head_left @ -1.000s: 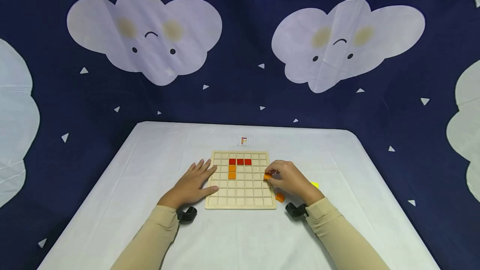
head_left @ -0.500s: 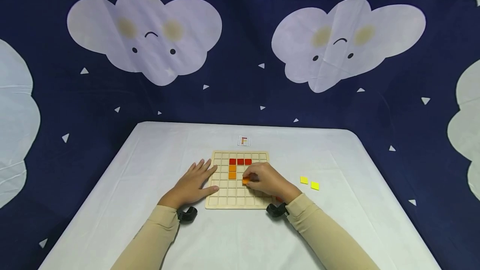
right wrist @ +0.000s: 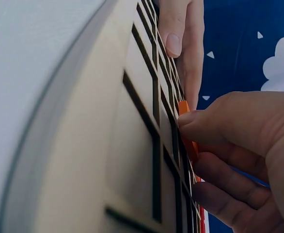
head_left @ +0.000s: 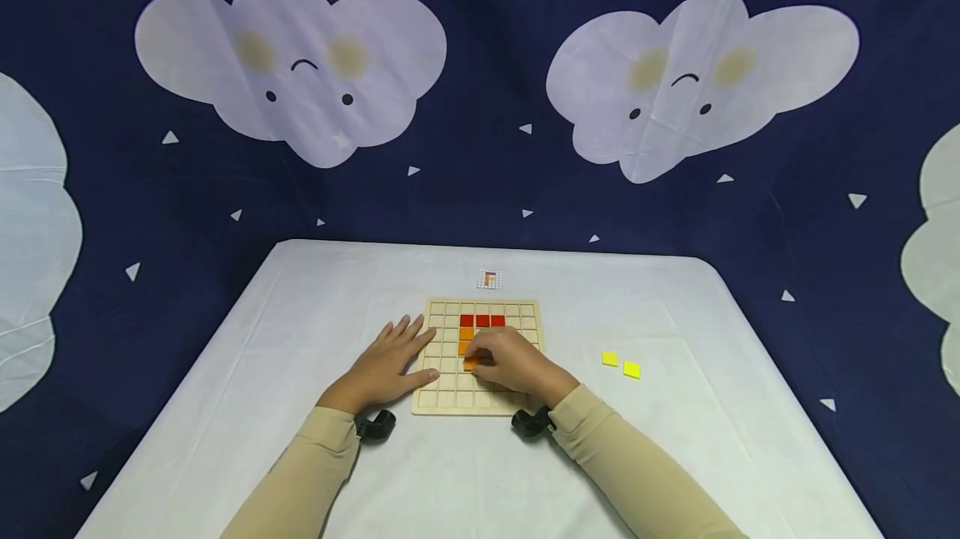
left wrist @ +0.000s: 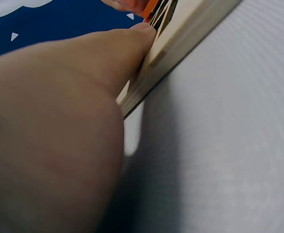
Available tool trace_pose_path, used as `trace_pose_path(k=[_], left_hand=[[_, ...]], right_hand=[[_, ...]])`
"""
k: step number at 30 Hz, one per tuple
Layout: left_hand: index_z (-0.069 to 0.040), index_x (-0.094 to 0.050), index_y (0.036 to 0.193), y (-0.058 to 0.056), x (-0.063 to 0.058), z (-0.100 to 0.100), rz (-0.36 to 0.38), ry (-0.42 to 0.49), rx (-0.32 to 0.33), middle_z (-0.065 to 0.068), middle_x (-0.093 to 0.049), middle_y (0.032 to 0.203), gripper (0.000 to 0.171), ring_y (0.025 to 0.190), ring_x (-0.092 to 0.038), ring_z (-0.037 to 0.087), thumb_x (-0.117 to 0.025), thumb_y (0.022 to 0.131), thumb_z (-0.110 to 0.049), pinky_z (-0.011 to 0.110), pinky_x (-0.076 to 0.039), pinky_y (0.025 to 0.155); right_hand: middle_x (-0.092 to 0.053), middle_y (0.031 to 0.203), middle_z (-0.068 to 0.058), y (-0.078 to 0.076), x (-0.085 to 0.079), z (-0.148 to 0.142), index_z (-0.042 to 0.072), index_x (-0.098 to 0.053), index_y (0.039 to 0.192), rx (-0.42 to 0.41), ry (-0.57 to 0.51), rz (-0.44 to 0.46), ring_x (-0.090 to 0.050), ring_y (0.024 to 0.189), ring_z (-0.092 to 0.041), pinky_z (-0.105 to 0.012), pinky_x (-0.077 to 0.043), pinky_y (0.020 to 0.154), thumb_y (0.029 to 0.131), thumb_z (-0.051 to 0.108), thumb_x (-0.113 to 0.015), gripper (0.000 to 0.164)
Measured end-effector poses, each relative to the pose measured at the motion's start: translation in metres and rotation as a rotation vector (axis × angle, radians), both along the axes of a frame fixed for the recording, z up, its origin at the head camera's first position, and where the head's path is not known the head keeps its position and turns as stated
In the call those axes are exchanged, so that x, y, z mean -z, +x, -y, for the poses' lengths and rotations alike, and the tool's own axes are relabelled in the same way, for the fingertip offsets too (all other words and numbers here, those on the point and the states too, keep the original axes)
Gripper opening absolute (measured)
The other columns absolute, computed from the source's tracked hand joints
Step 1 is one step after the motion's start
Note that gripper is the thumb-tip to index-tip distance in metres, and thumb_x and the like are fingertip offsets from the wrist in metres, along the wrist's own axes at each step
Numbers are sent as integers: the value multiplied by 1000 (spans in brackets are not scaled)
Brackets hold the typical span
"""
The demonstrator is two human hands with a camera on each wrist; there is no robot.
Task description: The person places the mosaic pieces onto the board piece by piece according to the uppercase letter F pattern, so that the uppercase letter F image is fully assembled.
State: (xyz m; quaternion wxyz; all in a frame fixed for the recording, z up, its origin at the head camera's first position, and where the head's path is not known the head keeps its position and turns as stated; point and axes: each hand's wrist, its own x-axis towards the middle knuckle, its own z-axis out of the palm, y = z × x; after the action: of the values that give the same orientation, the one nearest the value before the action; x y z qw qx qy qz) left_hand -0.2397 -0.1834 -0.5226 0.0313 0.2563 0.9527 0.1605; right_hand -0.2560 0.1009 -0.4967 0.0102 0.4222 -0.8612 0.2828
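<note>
One orange square tile (head_left: 470,365) between thumb and fingertips of the right hand (head_left: 512,362), pinched; over the pale wooden grid board (head_left: 442,400), just nearside of two orange square tiles (head_left: 466,334); left hand (head_left: 384,370) unclenched, spread on board's edge.

Grid board (head_left: 447,398): smooth matt wood; table cover (head_left: 720,439): cloth.

Dim wrist views, blurry foregrounds.

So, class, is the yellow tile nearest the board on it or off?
Off: the yellow tile lies on the white table, to the right of the board.
</note>
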Motion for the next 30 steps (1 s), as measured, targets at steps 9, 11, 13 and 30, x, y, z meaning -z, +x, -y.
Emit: trace_pose_path(k=[9,11,13,30], left_hand=[[-12,-38,165,0,0,1,-15,5,16,16,-22,171,86,158,-13,38,-52,102,-68,54,-7,126],[-14,-36,166,0,1,1,-11,-3,14,15,-21,172,86,158,-12,36,-51,102,-69,53,-6,126],[-14,-36,166,-1,0,1,-10,-2,16,14,-21,172,86,158,-12,36,-51,101,-70,53,-6,126],[-11,-38,165,0,-3,-1,-7,-4,17,17,-22,171,85,157,-14,39,-52,102,-67,56,-7,126]], right_hand=[[-73,105,5,2,-1,9,10,-80,108,0,19,-5,-65,95,-8,-27,-55,86,92,9,-83,16],[-74,105,4,2,0,10,10,-80,109,7,22,-6,-65,95,-8,-27,-55,87,92,9,-83,17],[-73,105,4,2,1,11,10,-80,109,14,25,-5,-64,94,-8,-27,-55,86,92,9,-83,17],[-74,107,4,3,1,11,9,-80,110,23,17,7,-65,98,-10,-29,-55,90,92,8,-83,19]])
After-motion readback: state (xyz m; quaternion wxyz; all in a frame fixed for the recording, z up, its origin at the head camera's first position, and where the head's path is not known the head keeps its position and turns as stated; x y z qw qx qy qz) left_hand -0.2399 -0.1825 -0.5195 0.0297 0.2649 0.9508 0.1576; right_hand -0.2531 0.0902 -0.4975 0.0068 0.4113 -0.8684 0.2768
